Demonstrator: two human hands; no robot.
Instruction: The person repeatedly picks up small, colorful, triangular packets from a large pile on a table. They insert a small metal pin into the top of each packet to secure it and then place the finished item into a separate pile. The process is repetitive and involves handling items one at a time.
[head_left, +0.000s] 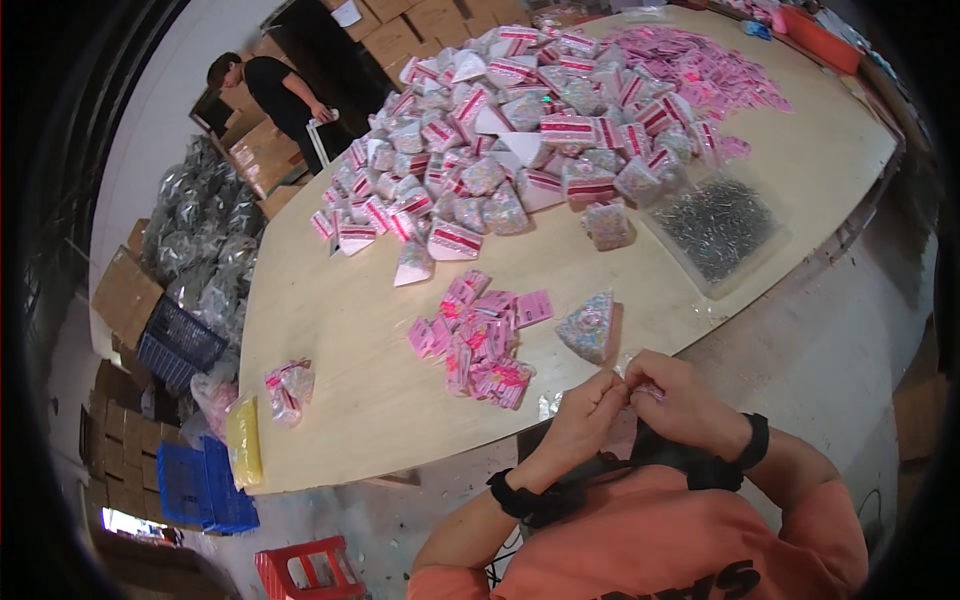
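My left hand (588, 412) and my right hand (682, 398) meet at the table's near edge, both with fingers closed in a pinch. A bit of a small pink packet (650, 391) shows among the fingers of the right hand. Whatever the left fingertips pinch is hidden. Just beyond my hands lies a cake-slice-shaped piece (588, 328) with a glittery, multicoloured face. Left of it is a loose heap of small pink packets (480, 345).
Similar wedge pieces (500, 150) form a big pile across the table (360, 400). A clear tray of small metal parts (715, 235) stands at right, with more pink packets (690, 65) behind. Yellow pack (243, 442) sits at the left edge. A person (285, 95) stands beyond; a red stool (308, 570) is below.
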